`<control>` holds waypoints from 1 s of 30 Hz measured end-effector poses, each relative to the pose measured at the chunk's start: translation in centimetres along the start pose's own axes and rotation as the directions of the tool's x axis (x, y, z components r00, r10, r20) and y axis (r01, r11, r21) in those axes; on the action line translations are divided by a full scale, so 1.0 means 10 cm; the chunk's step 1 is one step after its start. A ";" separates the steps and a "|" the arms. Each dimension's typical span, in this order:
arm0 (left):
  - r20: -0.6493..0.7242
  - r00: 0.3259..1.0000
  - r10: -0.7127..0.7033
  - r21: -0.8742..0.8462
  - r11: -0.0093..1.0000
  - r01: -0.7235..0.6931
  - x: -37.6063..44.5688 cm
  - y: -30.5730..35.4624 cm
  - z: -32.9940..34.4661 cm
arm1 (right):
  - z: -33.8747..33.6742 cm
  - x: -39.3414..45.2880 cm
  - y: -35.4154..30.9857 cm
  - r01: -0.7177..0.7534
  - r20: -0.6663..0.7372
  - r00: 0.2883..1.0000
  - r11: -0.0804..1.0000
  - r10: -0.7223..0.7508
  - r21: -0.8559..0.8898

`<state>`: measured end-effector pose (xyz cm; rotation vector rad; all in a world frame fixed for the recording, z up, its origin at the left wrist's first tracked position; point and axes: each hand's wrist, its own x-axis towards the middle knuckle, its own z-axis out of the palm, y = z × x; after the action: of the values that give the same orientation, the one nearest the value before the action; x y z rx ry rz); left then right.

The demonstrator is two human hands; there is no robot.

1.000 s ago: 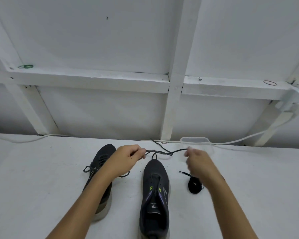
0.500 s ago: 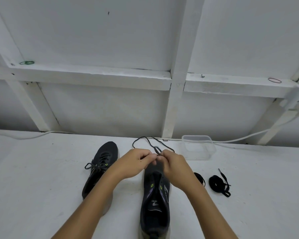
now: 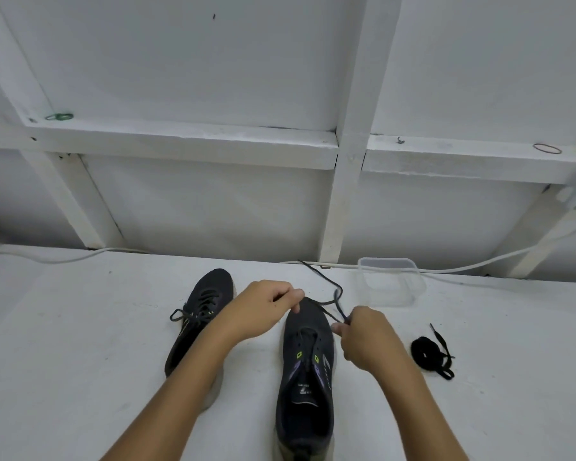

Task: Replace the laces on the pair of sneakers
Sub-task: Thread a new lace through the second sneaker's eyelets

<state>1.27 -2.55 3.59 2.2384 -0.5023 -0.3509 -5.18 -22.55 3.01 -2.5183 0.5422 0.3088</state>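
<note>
Two dark sneakers stand on the white table. The left sneaker (image 3: 198, 314) is laced, and my left forearm crosses over it. The right sneaker (image 3: 306, 367) has bare eyelets. A loose dark lace (image 3: 326, 286) trails from the sneaker's toe back toward the wall. My left hand (image 3: 263, 309) pinches one part of this lace above the toe. My right hand (image 3: 363, 337) pinches another part of it just right of the shoe. A coiled black lace (image 3: 428, 356) lies on the table to the right.
A clear plastic container (image 3: 391, 284) sits at the back of the table by the wall. A white cable (image 3: 479, 264) runs along the wall's foot. White wooden framing rises behind, with rubber bands on its ledge.
My hands, which met at the toe half a second ago, have drawn apart; my right hand has moved right and toward me with the lace.
</note>
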 end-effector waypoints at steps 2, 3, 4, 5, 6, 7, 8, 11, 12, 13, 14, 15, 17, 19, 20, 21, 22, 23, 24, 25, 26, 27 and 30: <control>0.006 1.000 -0.005 0.011 1.000 0.005 -0.01 -0.01 0.03 | -0.08 -0.01 0.00 -0.011 0.009 1.000 1.000 0.011 -0.017; 0.007 1.000 -0.011 0.014 1.000 0.011 -0.02 -0.02 0.04 | -0.12 -0.02 0.00 0.006 -0.009 1.000 1.000 -0.006 0.010; 0.008 1.000 -0.015 0.015 1.000 0.015 -0.02 -0.02 0.05 | -0.14 -0.04 -0.01 0.042 -0.027 0.999 0.997 -0.041 0.061; 0.008 1.000 -0.015 0.011 1.000 0.015 -0.03 -0.02 0.06 | -0.15 -0.07 -0.04 0.104 -0.037 0.994 0.988 -0.101 0.111; 0.009 1.000 -0.009 0.003 1.000 0.009 -0.03 -0.01 0.06 | -0.15 -0.09 -0.07 0.178 -0.032 0.984 0.972 -0.175 0.151; 0.010 1.000 0.003 -0.005 1.000 -0.003 -0.03 0.00 0.08 | -0.13 -0.11 -0.11 0.259 -0.022 0.966 0.951 -0.259 0.169; 0.012 1.000 0.018 -0.012 1.000 -0.018 -0.02 0.02 0.09 | -0.09 -0.13 -0.15 0.335 -0.010 0.941 0.927 -0.338 0.168; 0.015 0.999 0.041 -0.019 0.999 -0.040 0.00 0.06 0.10 | 0.02 -0.11 -0.21 0.448 -0.015 0.893 0.884 -0.450 0.134; 0.019 0.999 0.039 -0.015 0.999 -0.039 0.00 0.04 0.08 | 0.03 -0.09 -0.18 0.447 -0.047 0.894 0.885 -0.445 0.132; 0.022 0.999 0.034 -0.018 0.999 -0.034 -0.01 0.01 0.04 | 0.01 -0.06 -0.14 0.410 -0.097 0.911 0.901 -0.400 0.142; 0.018 1.000 0.024 -0.030 0.999 -0.023 -0.02 -0.04 -0.01 | -0.03 0.01 -0.06 0.346 -0.166 0.933 0.923 -0.319 0.169; 0.004 1.000 0.011 -0.048 0.999 -0.010 -0.04 -0.10 -0.06 | -0.10 0.07 0.03 0.263 -0.244 0.946 0.945 -0.213 0.196; -0.036 0.999 -0.015 -0.063 0.998 0.013 -0.07 -0.20 -0.15 | -0.23 0.16 0.23 0.118 -0.329 0.943 0.975 -0.050 0.191; -0.047 0.999 -0.027 -0.062 0.998 0.024 -0.08 -0.22 -0.17 | -0.25 0.16 0.28 0.094 -0.280 0.959 0.984 -0.048 0.153; -0.039 0.999 -0.023 -0.064 0.998 0.021 -0.08 -0.19 -0.15 | -0.22 0.10 0.22 0.163 -0.223 0.967 0.973 -0.124 0.163; -0.024 1.000 -0.016 -0.061 0.998 0.015 -0.06 -0.14 -0.12 | -0.15 0.02 0.13 0.253 -0.176 0.959 0.950 -0.221 0.186; -0.007 1.000 -0.006 -0.047 0.999 0.005 -0.05 -0.08 -0.06 | -0.07 -0.06 0.04 0.335 -0.135 0.940 0.922 -0.313 0.193; 0.006 1.000 0.011 -0.025 1.000 -0.011 -0.02 -0.02 -0.01 | 0.02 -0.11 -0.05 0.414 -0.107 0.910 0.893 -0.400 0.176; 0.014 0.999 0.030 -0.004 1.000 -0.030 0.00 0.03 0.04 | 0.10 -0.13 -0.11 0.471 -0.105 0.882 0.872 -0.460 0.133; 0.015 0.999 0.046 0.009 0.999 -0.047 0.01 0.07 0.08 | 0.15 -0.12 -0.15 0.498 -0.126 0.865 0.861 -0.486 0.099; 0.012 0.998 0.054 0.009 0.998 -0.054 0.02 0.08 0.09 | 0.15 -0.11 -0.15 0.500 -0.155 0.861 0.863 -0.484 0.079; 0.011 0.999 0.051 -0.002 0.999 -0.051 0.01 0.07 0.07 | 0.13 -0.08 -0.11 0.479 -0.195 0.866 0.875 -0.460 0.065; 0.008 1.000 0.009 -0.038 0.999 -0.009 -0.05 -0.09 -0.08 | -0.09 0.06 0.16 0.255 -0.324 0.923 0.960 -0.206 0.116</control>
<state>1.34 -1.22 3.47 2.1987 -0.5056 -0.3621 -5.22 -24.48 2.77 -2.4563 0.3620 -0.2148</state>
